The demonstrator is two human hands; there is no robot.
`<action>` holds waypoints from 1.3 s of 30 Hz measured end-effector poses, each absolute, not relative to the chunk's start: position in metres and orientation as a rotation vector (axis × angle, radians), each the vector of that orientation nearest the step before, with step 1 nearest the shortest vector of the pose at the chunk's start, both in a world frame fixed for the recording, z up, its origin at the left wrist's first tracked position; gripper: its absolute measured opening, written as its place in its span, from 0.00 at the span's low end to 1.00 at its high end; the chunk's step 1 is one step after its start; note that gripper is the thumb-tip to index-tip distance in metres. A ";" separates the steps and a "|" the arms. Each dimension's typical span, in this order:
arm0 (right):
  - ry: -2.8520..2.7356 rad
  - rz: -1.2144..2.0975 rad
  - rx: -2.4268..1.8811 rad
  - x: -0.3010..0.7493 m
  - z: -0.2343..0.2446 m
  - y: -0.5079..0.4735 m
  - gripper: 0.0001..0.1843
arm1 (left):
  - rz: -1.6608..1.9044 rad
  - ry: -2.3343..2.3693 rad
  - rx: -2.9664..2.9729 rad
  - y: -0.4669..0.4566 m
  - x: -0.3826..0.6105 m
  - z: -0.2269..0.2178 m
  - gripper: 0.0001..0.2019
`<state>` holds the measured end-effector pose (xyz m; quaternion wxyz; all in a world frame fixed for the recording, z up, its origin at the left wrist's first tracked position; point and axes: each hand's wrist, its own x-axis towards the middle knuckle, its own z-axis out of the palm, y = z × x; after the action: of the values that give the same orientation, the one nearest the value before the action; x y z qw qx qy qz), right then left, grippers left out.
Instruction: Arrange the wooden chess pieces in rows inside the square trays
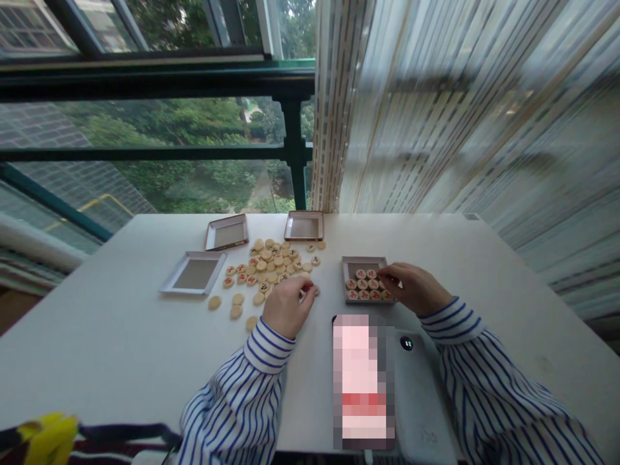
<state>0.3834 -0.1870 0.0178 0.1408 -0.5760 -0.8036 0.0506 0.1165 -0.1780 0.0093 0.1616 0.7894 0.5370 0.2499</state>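
A heap of round wooden chess pieces (274, 261) with red or black characters lies spread on the white table (121, 336). My left hand (287, 305) rests at the heap's near edge, fingers curled on a piece. My right hand (411, 286) sits at the right side of a small box (364, 263) that holds two rows of red-marked pieces, fingertips pinched on a piece at the row's right end. Both arms wear blue-striped sleeves.
Three shallow box trays lie around the heap: one at the left (194, 274), one at the back left (227, 232), one at the back (304, 226). A phone (363, 381) and a grey power bank (421, 400) lie near me. Window and curtain stand behind the table.
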 end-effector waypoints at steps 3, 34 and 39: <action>-2.340 0.146 -1.636 0.379 0.020 -0.186 0.13 | 0.712 1.545 2.241 -0.182 0.109 0.010 0.07; -2.620 -0.011 -1.532 0.328 0.056 -0.168 0.14 | 0.873 1.678 2.011 -0.187 0.041 0.002 0.08; -2.694 -0.013 -1.499 0.309 0.057 -0.162 0.14 | 0.870 1.721 1.967 -0.186 0.028 -0.001 0.09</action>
<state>0.3090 -0.1620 0.0573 0.0291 -0.4859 -0.8735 -0.0043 0.0279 -0.1865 -0.0005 0.1922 0.7008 0.6132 0.3098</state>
